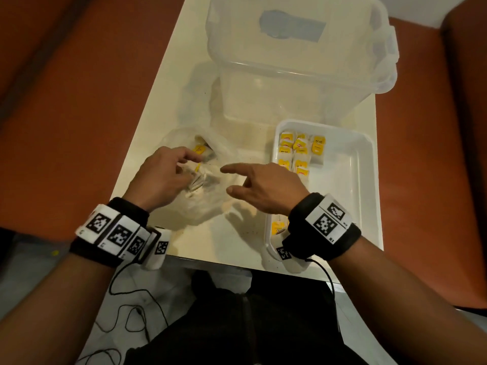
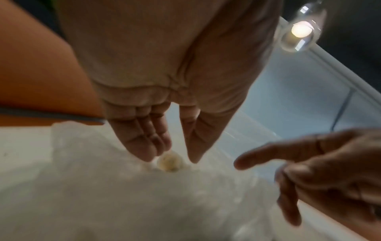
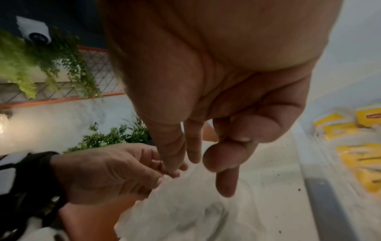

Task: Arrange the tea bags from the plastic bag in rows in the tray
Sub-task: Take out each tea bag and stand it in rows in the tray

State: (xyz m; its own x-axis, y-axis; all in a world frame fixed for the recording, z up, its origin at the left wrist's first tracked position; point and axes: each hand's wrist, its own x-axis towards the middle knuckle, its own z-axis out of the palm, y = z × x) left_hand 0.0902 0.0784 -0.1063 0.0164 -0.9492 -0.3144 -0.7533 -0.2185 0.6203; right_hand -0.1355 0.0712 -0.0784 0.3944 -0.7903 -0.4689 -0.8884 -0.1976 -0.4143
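A large clear plastic storage box (image 1: 303,75) with a latching lid stands at the far end of the glossy white rectangular table (image 1: 158,106). Rust-orange floor (image 1: 66,88) lies on both sides of the table. Below the table's near edge, thin black cables (image 1: 126,312) loop over pale flooring.

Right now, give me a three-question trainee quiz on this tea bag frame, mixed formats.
1. True or false: the right hand holds a tea bag.
2. Which side of the white tray holds the tea bags? A) the side toward the plastic bag B) the side away from it
3. Fill in: the left hand reaches into the ___.

Key:
1. False; its fingers are spread and hold nothing.
2. A.
3. Plastic bag, lying on the table left of the tray.
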